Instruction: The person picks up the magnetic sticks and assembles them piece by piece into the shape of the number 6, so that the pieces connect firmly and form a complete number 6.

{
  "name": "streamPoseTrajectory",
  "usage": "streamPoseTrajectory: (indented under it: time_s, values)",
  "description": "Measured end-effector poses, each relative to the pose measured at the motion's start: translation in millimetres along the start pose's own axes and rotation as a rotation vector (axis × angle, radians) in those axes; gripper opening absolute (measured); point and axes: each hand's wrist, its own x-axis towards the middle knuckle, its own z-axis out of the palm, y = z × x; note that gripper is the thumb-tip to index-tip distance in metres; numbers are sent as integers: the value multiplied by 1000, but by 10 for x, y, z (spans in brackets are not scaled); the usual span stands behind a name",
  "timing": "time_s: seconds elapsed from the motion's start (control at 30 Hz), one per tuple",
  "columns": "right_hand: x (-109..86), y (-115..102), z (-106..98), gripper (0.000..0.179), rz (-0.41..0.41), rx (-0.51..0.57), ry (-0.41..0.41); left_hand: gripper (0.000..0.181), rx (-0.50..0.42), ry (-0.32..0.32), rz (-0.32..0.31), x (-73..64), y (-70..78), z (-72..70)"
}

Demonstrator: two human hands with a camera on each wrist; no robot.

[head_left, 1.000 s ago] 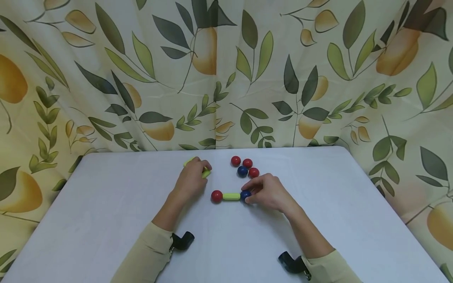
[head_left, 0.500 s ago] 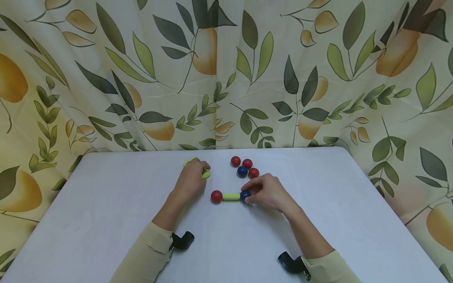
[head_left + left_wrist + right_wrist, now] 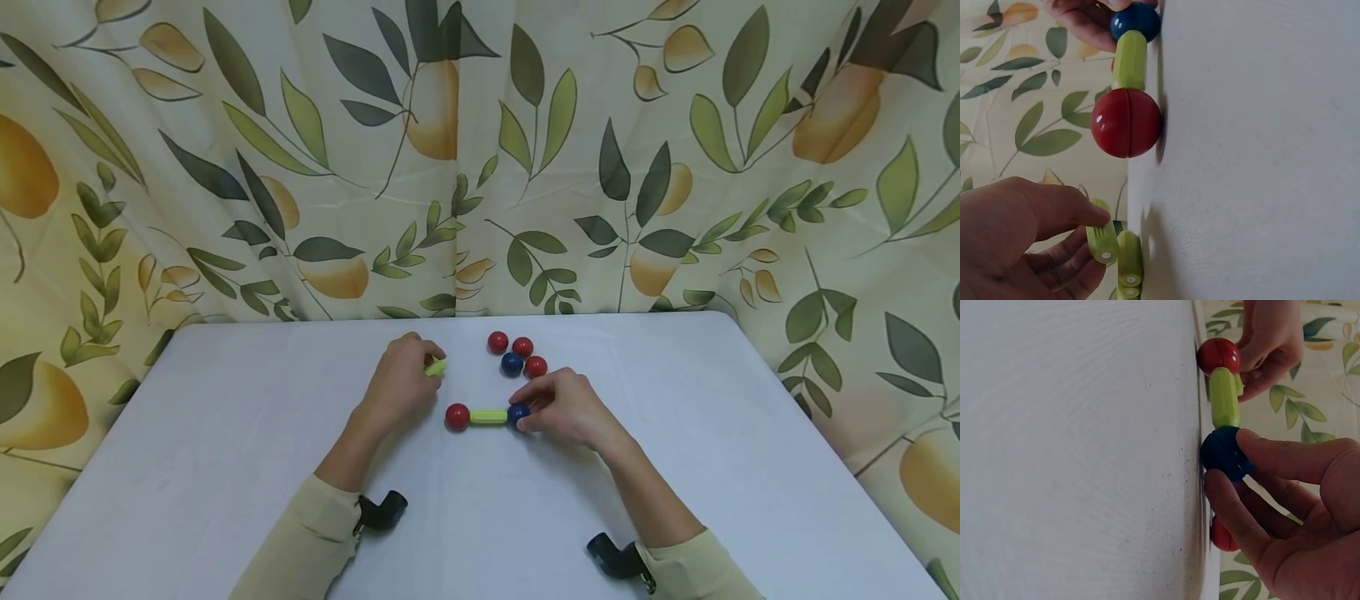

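Observation:
My left hand (image 3: 396, 379) pinches a green ridged rod (image 3: 1102, 240) between thumb and fingers, slightly above the table. Beside it in the left wrist view lie more green rods (image 3: 1129, 257), partly hidden by the fingers. Near the table's middle lies a joined piece: a red ball (image 3: 457, 416), a green rod (image 3: 489, 417) and a blue ball (image 3: 517, 415) in a line. With thumb and fingertips, my right hand (image 3: 572, 408) holds the blue ball at the right end. A seam runs round the red ball in the left wrist view.
Behind the joined piece sit loose balls close together: three red, one of them the rear red ball (image 3: 497, 342), and one blue ball (image 3: 512, 364). A white table (image 3: 225, 467) carries everything. Its far edge meets a leaf-patterned curtain (image 3: 300, 167).
The green rod end that showed beyond my left hand's knuckles is out of sight now. The left hand has shifted slightly. My right hand keeps its hold on the blue ball.

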Motion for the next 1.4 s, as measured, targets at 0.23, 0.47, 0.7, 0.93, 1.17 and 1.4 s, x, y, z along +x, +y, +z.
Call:
streamPoseTrajectory:
  time_s: [0.23,0.47,0.7,0.93,1.17,1.4]
  values:
    - [10,0,8,28,-7,6,-2,25,-24,13,-15,-33,10,-45]
    - [25,12,4,28,3,3,-6,26,-68,8,-23,-89,42,-71]
    - [30,17,7,27,-2,1,-5,25,-150,-14,-29,-193,106,-122]
    - [30,22,-1,26,-13,-5,-11,24,-239,-51,-72,-335,137,-171]
    - [27,25,-1,26,-12,-8,-7,22,-318,-116,-103,-438,130,-131]
    - [19,20,-10,26,-17,-9,-11,23,-420,-133,-158,-605,179,-55]
